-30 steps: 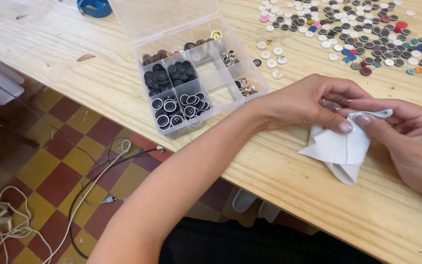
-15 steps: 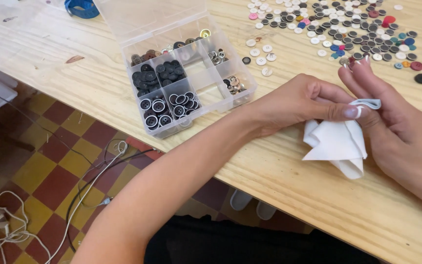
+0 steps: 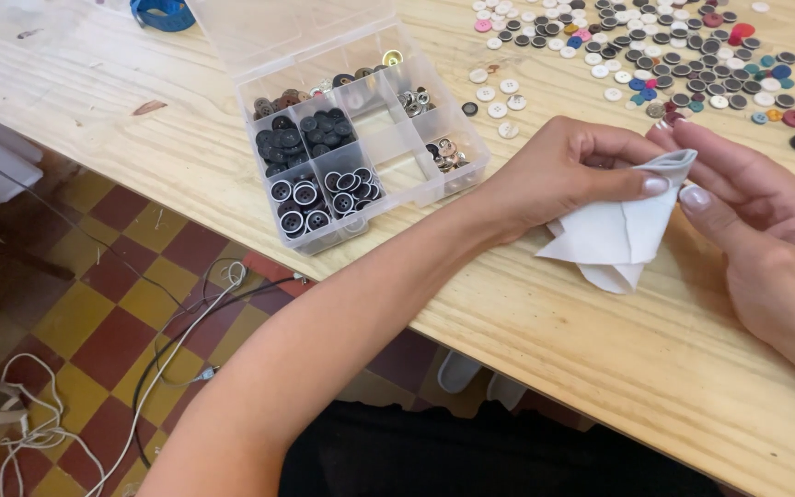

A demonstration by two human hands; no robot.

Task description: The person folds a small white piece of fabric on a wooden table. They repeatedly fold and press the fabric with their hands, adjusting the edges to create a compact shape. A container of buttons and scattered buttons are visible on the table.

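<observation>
Both hands meet over the wooden counter, pinching a small folded white cloth at its top corner. The left hand has its fingers closed narrow on the cloth's edge; the right hand holds the same corner from the other side. A clear compartment box of dark buttons sits just left, and loose buttons lie scattered beyond.

Table: pale wooden table, grain running lengthwise.
Near its middle: clear plastic compartment box with sorted buttons, lid open.
Far right: loose spread of mixed coloured buttons.
Front right: folded white cloth.
Far edge: blue round object, partly cut off.
</observation>
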